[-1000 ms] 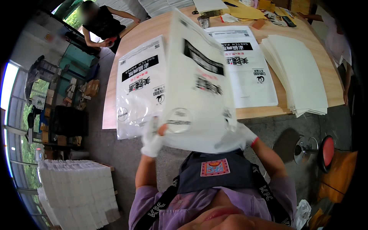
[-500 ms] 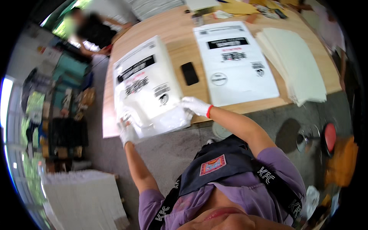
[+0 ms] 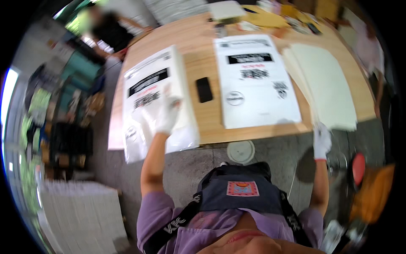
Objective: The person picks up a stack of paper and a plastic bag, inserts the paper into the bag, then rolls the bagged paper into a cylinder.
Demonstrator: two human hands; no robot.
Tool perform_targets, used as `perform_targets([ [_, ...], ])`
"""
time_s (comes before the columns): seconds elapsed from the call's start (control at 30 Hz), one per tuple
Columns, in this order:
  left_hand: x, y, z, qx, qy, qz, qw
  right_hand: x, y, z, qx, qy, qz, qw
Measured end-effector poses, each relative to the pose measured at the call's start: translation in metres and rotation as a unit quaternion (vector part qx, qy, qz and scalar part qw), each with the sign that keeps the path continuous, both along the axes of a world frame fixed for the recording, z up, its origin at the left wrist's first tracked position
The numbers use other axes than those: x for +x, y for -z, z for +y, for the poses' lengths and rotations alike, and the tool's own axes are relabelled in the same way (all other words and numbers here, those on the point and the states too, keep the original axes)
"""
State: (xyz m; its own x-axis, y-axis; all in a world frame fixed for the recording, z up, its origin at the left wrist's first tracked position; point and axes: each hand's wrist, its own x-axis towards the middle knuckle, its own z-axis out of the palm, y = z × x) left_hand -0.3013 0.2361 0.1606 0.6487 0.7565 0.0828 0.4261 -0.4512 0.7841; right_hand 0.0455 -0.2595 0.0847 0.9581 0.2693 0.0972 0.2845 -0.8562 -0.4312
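Observation:
My left hand (image 3: 168, 116), in a white glove with bare fingertips, is over the near part of a stack of printed white plastic bags (image 3: 152, 86) on the left of the table. Its fingers are stretched out and nothing shows in them. At the table's near right edge my gloved right hand (image 3: 322, 142) has its fingers closed at the near left corner of a fanned pile of cream sheets (image 3: 329, 86). Between the hands lies a second stack of printed white sheets or bags (image 3: 258, 99). A black phone (image 3: 204, 89) rests between the two printed stacks.
The wooden table (image 3: 211, 136) carries yellow papers (image 3: 266, 17) and small items at its far side. Beneath its near edge is a round white lid or bucket (image 3: 241, 151). A red-seated stool (image 3: 358, 168) stands right. Other people are at the far left (image 3: 112, 31) and far right (image 3: 367, 51).
My right hand has left the near edge of the left bag stack and moved right to the cream sheets. My left hand has shifted from that stack's near left corner onto its top.

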Motion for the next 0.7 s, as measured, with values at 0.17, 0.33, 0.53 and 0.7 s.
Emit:
perform_targets([
  [0.17, 0.143, -0.114, -0.067, 0.062, 0.137, 0.039, 0.988, 0.065, 0.041, -0.037, -0.196, -0.090, -0.204, 0.955],
  [0.33, 0.162, -0.173, 0.116, 0.314, 0.092, -0.055, 0.943, 0.084, 0.037, -0.035, -0.189, -0.155, -0.145, 0.959],
  [0.53, 0.184, -0.266, 0.134, 0.062, -0.091, -0.246, 0.963, 0.098, 0.051, -0.064, -0.168, -0.194, -0.159, 0.953],
  [0.7, 0.291, -0.289, 0.076, 0.310, -0.106, -0.040, 0.944, 0.133, 0.075, -0.092, -0.205, -0.263, -0.210, 0.919],
])
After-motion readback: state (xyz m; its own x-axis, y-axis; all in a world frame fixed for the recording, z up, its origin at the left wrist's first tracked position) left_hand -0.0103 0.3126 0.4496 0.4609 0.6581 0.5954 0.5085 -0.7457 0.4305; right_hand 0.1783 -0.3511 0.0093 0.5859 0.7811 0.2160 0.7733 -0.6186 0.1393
